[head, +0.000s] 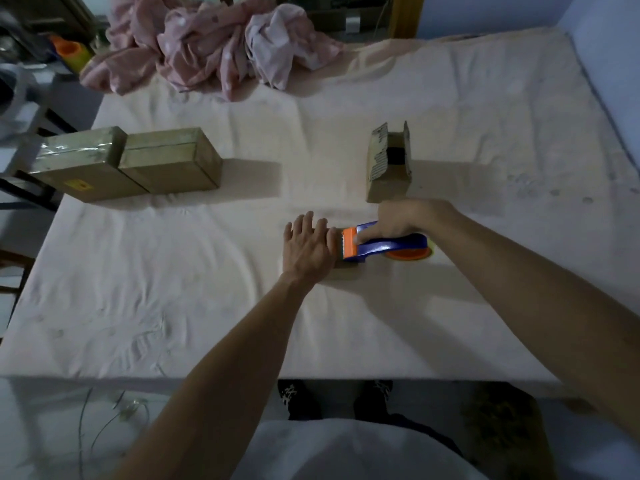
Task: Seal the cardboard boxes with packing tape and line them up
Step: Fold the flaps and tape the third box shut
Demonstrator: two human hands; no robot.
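My right hand (405, 220) grips a blue and orange tape dispenser (388, 245) that lies low over the pale sheet at the middle. My left hand (308, 247) lies flat with straight fingers right beside the dispenser's orange toothed end, touching it. A brownish patch shows under that end; I cannot tell whether it is cardboard or shadow. Behind the hands stands an open cardboard box (389, 161) with its flaps up. At the left, two closed boxes sit side by side and touching: one with shiny tape on top (79, 164) and one next to it (173, 161).
The work surface is a mattress under a wrinkled pale sheet (173, 306), with its front edge near my body. A crumpled pink blanket (214, 46) is heaped at the back. An orange and yellow cup (71, 51) stands off the bed at the far left.
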